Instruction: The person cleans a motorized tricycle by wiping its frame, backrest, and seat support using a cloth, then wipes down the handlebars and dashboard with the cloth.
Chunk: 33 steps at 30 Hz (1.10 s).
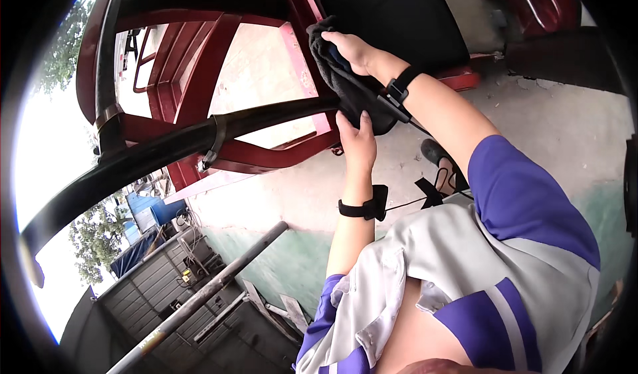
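Observation:
A dark grey cloth (326, 67) lies bunched over the dark red metal frame (306, 20), between that frame and a black padded panel (394, 15). My right hand (351, 50) grips the cloth's upper part, thumb extended towards the frame. Lower down, my left hand (358, 137) holds the cloth's bottom end with thumb and a finger, close to where a curved black pipe (269, 117) meets the cloth. Both wrists wear black straps. The fingers behind the cloth are hidden.
Red metal framework (199, 75) with a clamped black pipe spans the upper left. A long steel pipe (214, 289) slants across the lower left. A shoe (433, 150) shows on the concrete floor (538, 125). Another red metal part (543, 0) stands at the upper right.

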Motion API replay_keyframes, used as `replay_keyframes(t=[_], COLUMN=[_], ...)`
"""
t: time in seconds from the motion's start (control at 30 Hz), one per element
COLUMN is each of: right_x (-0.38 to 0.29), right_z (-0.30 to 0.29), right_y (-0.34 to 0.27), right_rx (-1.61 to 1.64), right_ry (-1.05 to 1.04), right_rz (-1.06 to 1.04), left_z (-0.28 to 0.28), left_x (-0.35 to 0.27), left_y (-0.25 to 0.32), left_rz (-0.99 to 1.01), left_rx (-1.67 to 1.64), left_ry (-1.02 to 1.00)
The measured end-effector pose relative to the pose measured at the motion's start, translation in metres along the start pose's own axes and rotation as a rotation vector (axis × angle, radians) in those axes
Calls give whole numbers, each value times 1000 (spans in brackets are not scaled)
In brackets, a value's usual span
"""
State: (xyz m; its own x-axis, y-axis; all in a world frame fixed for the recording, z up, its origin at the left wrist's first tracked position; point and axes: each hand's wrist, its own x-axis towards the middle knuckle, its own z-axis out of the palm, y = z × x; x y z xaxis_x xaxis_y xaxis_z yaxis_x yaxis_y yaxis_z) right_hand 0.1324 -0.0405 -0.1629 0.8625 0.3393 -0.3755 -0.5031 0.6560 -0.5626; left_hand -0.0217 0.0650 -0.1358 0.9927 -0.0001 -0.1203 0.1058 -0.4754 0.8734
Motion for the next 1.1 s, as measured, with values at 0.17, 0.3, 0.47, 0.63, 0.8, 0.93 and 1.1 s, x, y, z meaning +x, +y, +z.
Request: replay_keyframes(t=[0.17,0.3,0.47,0.63,0.8,0.93,1.1], right_x=[13,-23,28,2,16,29,84], right_z=[-8,-19,-28,-9,-23,-18,-68], right_y=[51,55,22,54,42,30,18], right_rx=[-497,-360,-136,-978,-1224,-1369,-1487], right_ry=[-142,-281,-181,-287,-650,-806,-490], right_rz=[162,420,474,271,189,165,597], left_z=[2,-3,8,10,13,17,24], left_x=[-36,-77,-34,-27,-37,-20,4], left_y=[-30,-25,-3,-25,-27,-13,2], left_rz=[-96,-265,-238,-317,-357,-426,-244], left_rx=[135,78,23,-169,-120,-159,8], left_ry=[-14,-81,-29,32,33,5,-117])
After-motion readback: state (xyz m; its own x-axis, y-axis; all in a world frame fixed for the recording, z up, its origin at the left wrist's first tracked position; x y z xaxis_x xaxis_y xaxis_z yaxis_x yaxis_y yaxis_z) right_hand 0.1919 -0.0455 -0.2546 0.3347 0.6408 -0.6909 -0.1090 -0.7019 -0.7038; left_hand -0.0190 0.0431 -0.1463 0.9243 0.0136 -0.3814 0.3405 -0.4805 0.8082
